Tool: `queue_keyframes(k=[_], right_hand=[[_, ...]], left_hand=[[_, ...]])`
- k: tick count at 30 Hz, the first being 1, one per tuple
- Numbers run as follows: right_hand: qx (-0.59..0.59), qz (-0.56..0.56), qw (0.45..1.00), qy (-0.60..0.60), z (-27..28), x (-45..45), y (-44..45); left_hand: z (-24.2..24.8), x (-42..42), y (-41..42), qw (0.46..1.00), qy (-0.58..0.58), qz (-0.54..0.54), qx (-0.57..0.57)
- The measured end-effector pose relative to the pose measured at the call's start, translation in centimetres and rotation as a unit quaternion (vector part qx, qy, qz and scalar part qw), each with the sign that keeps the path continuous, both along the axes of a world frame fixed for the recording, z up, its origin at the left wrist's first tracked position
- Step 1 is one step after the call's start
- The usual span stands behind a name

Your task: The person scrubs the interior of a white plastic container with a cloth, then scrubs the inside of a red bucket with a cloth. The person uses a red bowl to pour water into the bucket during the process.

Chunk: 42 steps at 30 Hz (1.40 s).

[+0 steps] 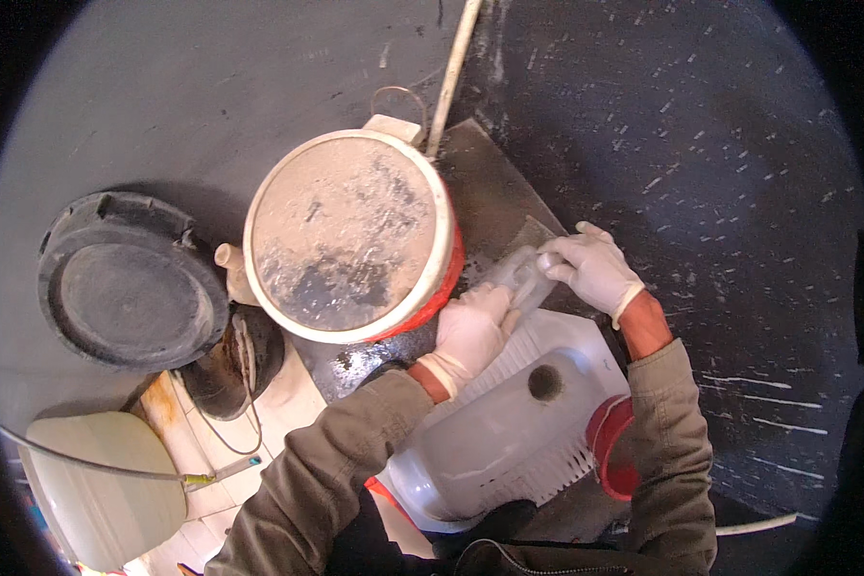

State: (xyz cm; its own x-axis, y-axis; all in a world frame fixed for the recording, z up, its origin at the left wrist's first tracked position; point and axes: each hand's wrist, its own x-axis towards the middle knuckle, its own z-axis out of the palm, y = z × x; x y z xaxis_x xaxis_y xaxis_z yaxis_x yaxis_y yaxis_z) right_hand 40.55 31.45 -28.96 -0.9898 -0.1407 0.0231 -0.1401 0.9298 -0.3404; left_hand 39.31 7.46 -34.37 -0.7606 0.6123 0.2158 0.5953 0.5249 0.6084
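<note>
Both of my hands wear thin whitish gloves. My left hand [475,327] grips the lower side of a clear plastic bottle [522,277], which lies at a slant above the squat toilet pan. At the bottle's upper right end, my right hand [587,263] has its fingers closed around what looks like the neck or cap. Just below my hands is the grey-white squat toilet pan [468,439], with ribbed footrests and a round dark drain hole [545,382]. My fingers cover part of the bottle, and I cannot tell what is inside it.
A large red drum [455,270] with a dirty pale lid [345,230] stands beside my left hand. Black round plastic tub [133,288], whitish container [104,482] and hose [93,459] are at left. A red bucket [610,450] sits by my right sleeve. A pale pipe [453,72] rises along the dark wall.
</note>
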Motion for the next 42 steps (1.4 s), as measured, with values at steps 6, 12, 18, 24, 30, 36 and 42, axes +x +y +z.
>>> queue_keyframes(k=[6,12,18,24,30,36,42], right_hand=[[0.143,-0.083,0.986,-0.027,0.8,0.3,-1.7],[-0.013,-0.032,0.999,0.026,0.8,0.7,-1.0],[0.095,-0.065,0.993,-0.015,0.5,0.2,-0.8],[-0.053,-0.012,0.999,0.0,1.3,-0.3,0.0],[0.067,-0.038,0.997,-0.012,-0.6,0.0,-0.7],[0.097,-0.089,0.991,-0.015,0.7,-0.3,-2.0],[-0.003,-0.023,1.0,0.018,0.2,0.4,-0.4]], left_hand=[[0.2,-0.2,0.1,1.0,-0.007,-0.022,0.007],[0.2,-0.3,-0.1,1.0,0.005,-0.016,0.005],[0.7,-0.5,-0.2,1.0,-0.023,-0.009,-0.004],[0.7,-0.3,-0.1,1.0,-0.015,-0.004,-0.013],[-0.1,-0.1,0.1,1.0,-0.002,0.0,0.002],[0.1,-0.1,0.0,1.0,0.0,0.004,0.002],[-0.1,-0.3,-0.1,0.999,0.013,-0.009,0.029]])
